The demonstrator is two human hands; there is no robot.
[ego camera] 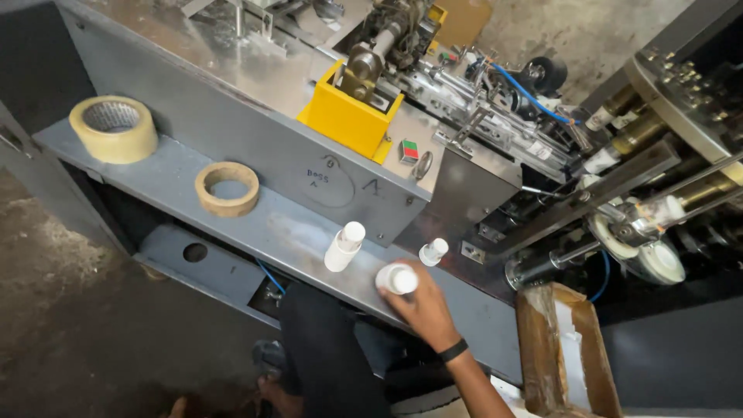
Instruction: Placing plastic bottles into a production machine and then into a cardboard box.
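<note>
Shelf (186, 174) of the grey machine, left to right. Two tape items: one full roll of tan tape (113, 128) at 9 o'clock, one bare cardboard core (227, 188) just beside it toward centre. Three white bottles: one tall bottle (344, 246), one small bottle (433, 251), and one capped bottle (397, 279) at 6 o'clock. Your right hand (422, 306), its grip clamped on the capped bottle. Left hand not visible.
</note>
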